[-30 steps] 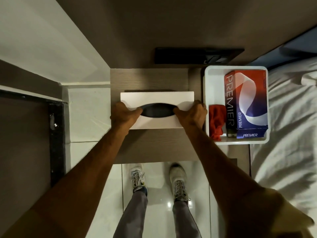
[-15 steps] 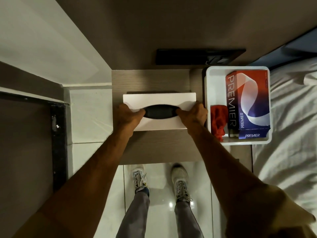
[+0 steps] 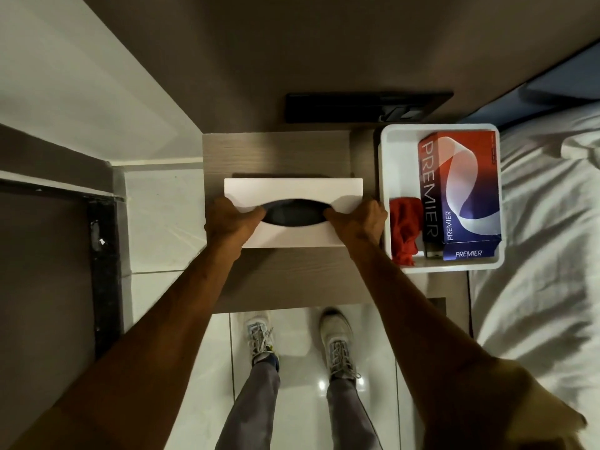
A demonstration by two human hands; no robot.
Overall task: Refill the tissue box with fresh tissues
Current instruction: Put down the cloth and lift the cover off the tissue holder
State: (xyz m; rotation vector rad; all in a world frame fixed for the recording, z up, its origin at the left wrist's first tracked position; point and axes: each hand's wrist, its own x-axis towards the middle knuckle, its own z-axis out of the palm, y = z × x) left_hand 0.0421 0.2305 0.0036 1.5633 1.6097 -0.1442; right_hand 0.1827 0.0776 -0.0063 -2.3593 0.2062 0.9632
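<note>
Head view: my left grip (image 3: pixel 232 220) and right grip (image 3: pixel 357 219) clasp the white tissue box (image 3: pixel 292 193) at both ends, thumbs in its dark slot. It sits on the counter (image 3: pixel 276 154), beside a white tray (image 3: pixel 388 177) holding a tissue pack (image 3: pixel 461 190).

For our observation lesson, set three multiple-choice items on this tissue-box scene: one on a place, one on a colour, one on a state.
1. Where is the Premier tissue pack?
A. in the white tray
B. on the bed
C. on the floor

2. What colour is the cloth beside it?
A. green
B. red
C. yellow

3. How is the white tissue box held?
A. one hand
B. untouched
C. both hands

Key:
1 A, the white tray rims it.
2 B, plainly red.
3 C, left hand and right hand grip its ends.
</note>
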